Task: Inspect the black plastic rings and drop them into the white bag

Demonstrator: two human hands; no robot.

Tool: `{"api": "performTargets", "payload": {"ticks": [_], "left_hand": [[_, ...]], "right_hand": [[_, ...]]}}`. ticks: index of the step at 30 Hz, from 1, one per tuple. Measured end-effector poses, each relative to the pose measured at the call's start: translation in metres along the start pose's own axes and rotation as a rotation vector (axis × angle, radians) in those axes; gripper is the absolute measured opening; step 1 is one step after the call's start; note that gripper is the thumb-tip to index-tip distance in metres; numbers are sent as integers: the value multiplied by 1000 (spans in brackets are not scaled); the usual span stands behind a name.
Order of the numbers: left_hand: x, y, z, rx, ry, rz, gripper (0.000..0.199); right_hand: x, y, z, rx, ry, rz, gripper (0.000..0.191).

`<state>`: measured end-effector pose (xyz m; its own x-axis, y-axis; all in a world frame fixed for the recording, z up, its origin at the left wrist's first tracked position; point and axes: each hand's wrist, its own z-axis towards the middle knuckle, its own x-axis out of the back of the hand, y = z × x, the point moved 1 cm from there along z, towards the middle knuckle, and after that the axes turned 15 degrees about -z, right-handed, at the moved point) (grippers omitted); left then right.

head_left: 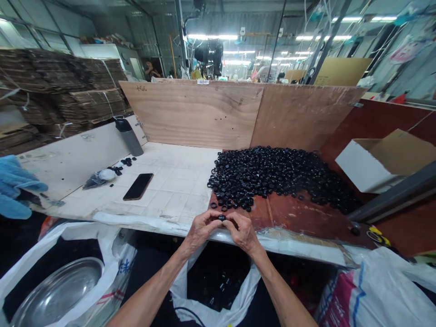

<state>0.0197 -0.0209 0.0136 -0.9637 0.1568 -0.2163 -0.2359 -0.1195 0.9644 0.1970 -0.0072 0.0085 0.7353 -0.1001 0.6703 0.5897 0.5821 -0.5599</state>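
Between the fingertips of my left hand [200, 230] and my right hand [243, 230] is a small black ring-shaped part [221, 218]. Both hands pinch it from opposite sides, just above the table's front edge. Right behind them spreads a large heap of similar black rings [272, 175], lying on the reddish-brown board [272, 211]. A few loose rings lie flat at the heap's near edge, close to my fingers. Beneath my hands hangs an open white sack [250, 290] with dark, shiny pieces inside.
On the pale left tabletop [170, 181] lie a phone [138, 186], a grey bottle [129, 136] and a small plastic bag [100, 177]. A steel basin [57, 295] sits in a sack at lower left. To the right are a white box [364, 165] and yellow-handled scissors [378, 236].
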Motion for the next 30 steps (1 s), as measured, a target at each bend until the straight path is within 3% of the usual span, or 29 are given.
{"api": "performTargets", "payload": {"ticks": [6,9,15,22,27,30], "left_hand": [[-4,6,-2,-6,-22,57,23],[-4,3,-1,-31,-24,29,22],[1,-6,1,25,-40,-60,23],[-2,-11,-3,-349,-84,246,15],[-1,-29,-8,-544,-102,384,22],[1,-30,-18,-599,-94,447,25]], "right_hand": [[2,0,1,40,1,44,14],[2,0,0,-5,3,38,12],[-1,2,-2,52,0,78,15],[1,4,4,-85,-64,83,9],[-2,-4,4,-350,-186,299,14],[-3,-13,-1,-446,-217,315,15]]}}
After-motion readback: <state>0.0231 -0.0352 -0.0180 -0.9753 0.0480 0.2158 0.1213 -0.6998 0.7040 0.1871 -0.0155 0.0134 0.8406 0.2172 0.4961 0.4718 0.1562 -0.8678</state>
